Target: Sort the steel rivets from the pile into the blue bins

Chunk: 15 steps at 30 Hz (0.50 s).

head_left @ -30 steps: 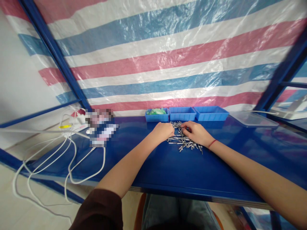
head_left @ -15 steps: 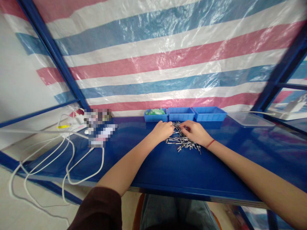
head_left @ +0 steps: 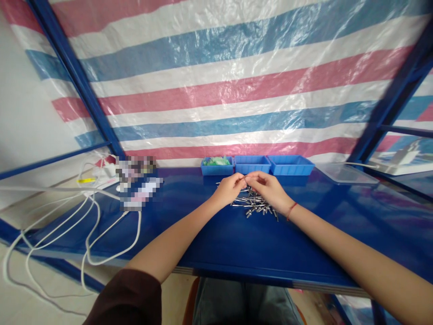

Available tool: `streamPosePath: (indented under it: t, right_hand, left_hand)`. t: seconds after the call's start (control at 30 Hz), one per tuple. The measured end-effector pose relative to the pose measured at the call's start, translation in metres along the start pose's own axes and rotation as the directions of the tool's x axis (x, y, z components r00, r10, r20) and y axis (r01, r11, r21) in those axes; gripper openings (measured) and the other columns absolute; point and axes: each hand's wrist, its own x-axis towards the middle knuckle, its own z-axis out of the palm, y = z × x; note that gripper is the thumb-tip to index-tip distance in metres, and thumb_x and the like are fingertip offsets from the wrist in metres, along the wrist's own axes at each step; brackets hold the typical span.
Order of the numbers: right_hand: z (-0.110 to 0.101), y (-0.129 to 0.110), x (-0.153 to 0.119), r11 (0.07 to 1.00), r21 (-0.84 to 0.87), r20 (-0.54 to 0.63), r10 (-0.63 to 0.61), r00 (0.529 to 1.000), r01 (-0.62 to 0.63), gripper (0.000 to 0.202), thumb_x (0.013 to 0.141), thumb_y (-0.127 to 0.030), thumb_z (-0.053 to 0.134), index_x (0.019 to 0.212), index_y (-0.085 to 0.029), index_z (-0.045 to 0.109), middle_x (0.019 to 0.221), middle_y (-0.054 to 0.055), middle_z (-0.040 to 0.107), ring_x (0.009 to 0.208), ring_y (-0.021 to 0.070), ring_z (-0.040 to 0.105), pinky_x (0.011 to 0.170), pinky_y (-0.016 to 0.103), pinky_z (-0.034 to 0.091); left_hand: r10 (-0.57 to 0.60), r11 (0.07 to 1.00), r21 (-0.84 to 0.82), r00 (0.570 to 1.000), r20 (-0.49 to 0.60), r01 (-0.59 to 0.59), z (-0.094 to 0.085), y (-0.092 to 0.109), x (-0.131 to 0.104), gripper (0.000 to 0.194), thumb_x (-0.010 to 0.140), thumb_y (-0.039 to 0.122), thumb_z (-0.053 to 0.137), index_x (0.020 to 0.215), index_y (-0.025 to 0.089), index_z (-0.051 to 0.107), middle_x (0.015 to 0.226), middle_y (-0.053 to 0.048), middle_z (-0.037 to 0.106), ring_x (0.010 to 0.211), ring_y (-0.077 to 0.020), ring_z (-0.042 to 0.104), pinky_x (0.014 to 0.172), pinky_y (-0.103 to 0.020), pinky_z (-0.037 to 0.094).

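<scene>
A loose pile of silver metal rivets (head_left: 259,206), thin pins with thicker ends, lies on the blue table (head_left: 223,241). Above its far left part, my left hand (head_left: 230,187) is closed, thumb and fingers pinched together. My right hand (head_left: 267,187) comes in over the pile from the other side, also in a pinch. The fingertips of both hands meet; whatever small thing they hold is hidden. A thin metal tip (head_left: 218,183) shows just left of my left hand; I cannot tell whether it is held or lying there.
Behind my hands stand three blue bins: the left bin (head_left: 217,169) holds green and clear plastic bags, beside a middle bin (head_left: 252,163) and a right bin (head_left: 291,165). A clear flat lid (head_left: 347,174) lies at right. White cables (head_left: 93,225) loop over the left side.
My hands have come together from being apart over the pile, and their fingertips now meet. The view has shifted slightly.
</scene>
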Motion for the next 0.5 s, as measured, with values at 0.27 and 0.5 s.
streamPosePath:
  t: [0.27,0.5]
  right_hand:
    - [-0.006,-0.002,0.002,0.998,-0.027,-0.101,-0.055,0.993,0.053,0.033,0.071,-0.048,0.067,0.081,-0.017,0.067,0.078,0.005,0.068,0.070,0.0163,0.060,0.070,0.033,0.047]
    - [-0.005,-0.006,-0.001,0.928,-0.337,-0.100,-0.203,0.974,0.159,0.029,0.079,-0.045,0.060,0.079,-0.017,0.068,0.074,0.005,0.066,0.066,0.0163,0.057,0.062,0.031,0.046]
  left_hand:
    - [-0.004,0.999,-0.040,1.000,0.014,0.005,0.004,0.009,-0.002,0.021,0.086,0.032,0.050,0.091,0.015,0.062,0.091,-0.004,0.068,0.086,-0.0155,0.062,0.081,-0.028,0.047]
    - [0.019,0.993,-0.119,1.000,0.011,-0.017,0.012,0.001,-0.001,0.024,0.086,0.036,0.052,0.096,0.015,0.061,0.097,-0.005,0.068,0.088,-0.0161,0.062,0.081,-0.028,0.046]
